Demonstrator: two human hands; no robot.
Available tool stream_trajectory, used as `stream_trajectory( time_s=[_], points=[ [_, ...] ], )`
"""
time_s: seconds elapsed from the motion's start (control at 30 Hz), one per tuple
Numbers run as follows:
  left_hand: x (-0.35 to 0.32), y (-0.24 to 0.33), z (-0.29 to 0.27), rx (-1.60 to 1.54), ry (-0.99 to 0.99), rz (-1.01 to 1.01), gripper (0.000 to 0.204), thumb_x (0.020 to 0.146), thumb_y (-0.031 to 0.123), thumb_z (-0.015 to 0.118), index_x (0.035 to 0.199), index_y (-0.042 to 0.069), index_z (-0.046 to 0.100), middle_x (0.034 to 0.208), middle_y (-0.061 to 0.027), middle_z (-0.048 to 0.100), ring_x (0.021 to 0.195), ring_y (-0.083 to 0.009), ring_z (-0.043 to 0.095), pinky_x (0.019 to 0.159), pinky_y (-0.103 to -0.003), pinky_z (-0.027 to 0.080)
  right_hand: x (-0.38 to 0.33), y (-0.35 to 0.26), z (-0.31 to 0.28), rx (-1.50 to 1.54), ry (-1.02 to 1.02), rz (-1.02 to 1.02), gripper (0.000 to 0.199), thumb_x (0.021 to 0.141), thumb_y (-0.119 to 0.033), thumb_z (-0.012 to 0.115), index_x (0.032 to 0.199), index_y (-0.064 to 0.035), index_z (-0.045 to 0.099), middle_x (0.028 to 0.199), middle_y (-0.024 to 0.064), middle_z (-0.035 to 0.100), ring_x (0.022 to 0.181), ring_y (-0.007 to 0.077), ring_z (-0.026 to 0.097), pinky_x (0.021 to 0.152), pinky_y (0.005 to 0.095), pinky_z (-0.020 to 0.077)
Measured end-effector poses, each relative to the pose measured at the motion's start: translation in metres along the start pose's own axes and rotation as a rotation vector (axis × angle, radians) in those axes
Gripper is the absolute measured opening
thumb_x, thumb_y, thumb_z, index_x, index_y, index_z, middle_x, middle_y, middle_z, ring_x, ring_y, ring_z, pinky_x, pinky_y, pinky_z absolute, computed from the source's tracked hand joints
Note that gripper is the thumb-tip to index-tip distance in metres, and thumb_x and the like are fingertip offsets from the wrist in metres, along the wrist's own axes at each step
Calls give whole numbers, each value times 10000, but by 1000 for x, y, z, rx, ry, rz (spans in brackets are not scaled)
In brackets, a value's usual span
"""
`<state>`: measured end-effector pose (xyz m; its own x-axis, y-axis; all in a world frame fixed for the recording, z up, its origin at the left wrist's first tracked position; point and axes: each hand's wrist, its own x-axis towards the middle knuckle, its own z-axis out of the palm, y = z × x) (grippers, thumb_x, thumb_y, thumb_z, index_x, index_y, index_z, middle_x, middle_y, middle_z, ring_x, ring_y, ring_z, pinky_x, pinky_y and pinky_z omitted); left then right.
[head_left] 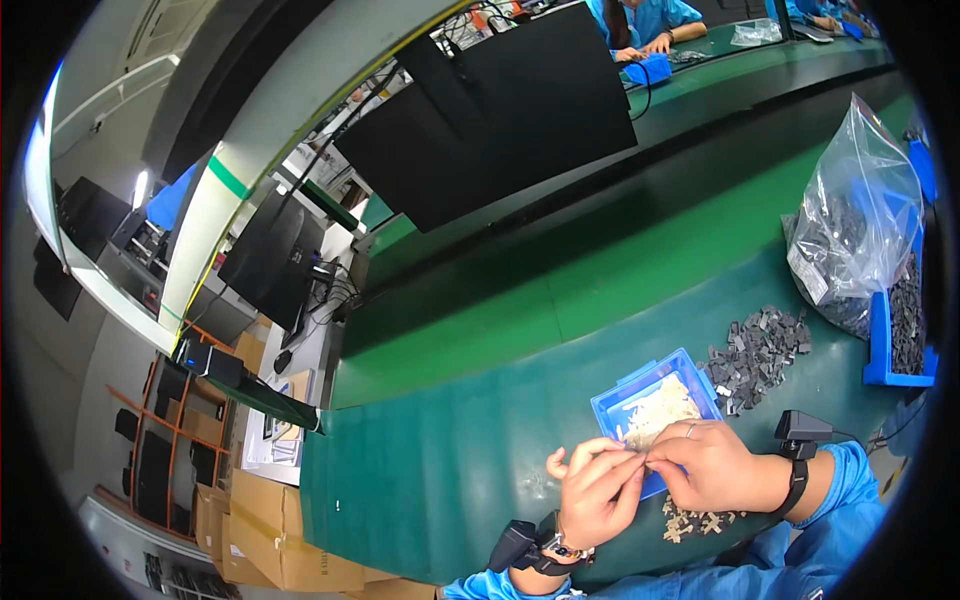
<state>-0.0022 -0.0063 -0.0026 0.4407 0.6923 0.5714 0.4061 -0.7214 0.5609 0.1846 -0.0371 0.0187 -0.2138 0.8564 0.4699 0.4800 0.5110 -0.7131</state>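
Over the near edge of a blue bin [612, 398], my left hand [598, 492] and my right hand [708, 466] meet fingertip to fingertip. Both are closed in a pinch, and whatever lies between the fingers is too small to make out. Small cream-coloured parts [662, 405] fill the bin just beyond my hands. A heap of small dark grey pieces [762, 350] lies on the table to the right of the bin. Beneath my right wrist, a scatter of small beige and dark pieces [690, 522] is partly hidden by the hand.
A clear plastic bag [850, 225] of dark parts stands at the right, beside a blue bin [884, 372] of dark pieces. A black monitor [500, 115] hangs beyond the green table [430, 470]. Cardboard boxes [275, 530] stand at lower left. Another person's hands [655, 45] work at the far side.
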Motion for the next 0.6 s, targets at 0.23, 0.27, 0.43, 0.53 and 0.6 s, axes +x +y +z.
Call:
stream_trajectory(
  time_s=[0.23,0.27,0.43,0.53,0.6],
  points=[
    [-2,-9,0,1,-18,31,134,794,127,758,928,135,752,885,54,692,951,-152,616,1012,-451,150,3,5,-4,-92,-87,-88,111,748,-1,667,857,-21,678,848,120,683,766,317,669,682,393,551],
    [-3,-10,0,11,-33,40,132,791,133,760,923,142,752,883,60,691,952,-149,616,1008,-457,149,4,5,-6,-100,-91,-100,111,748,-1,667,857,-21,678,848,120,683,766,317,669,682,393,551],
    [-4,-11,2,41,-57,82,144,760,114,758,897,157,746,900,74,693,954,-135,621,946,-502,178,2,5,-10,-140,-195,-99,122,753,-2,665,872,-19,684,868,132,689,809,319,674,721,398,552],
    [-5,-11,3,46,-61,91,168,761,100,749,919,159,744,914,76,692,966,-136,620,944,-500,178,4,4,-10,-144,-168,-121,119,731,12,680,846,-21,687,826,139,689,762,316,677,699,382,557],
    [-4,-13,2,44,-74,99,183,760,92,744,931,159,742,925,77,691,973,-137,619,944,-498,176,5,4,-11,-142,-169,-122,121,730,12,681,846,-20,687,829,138,689,767,316,677,702,382,558]
  ],
)
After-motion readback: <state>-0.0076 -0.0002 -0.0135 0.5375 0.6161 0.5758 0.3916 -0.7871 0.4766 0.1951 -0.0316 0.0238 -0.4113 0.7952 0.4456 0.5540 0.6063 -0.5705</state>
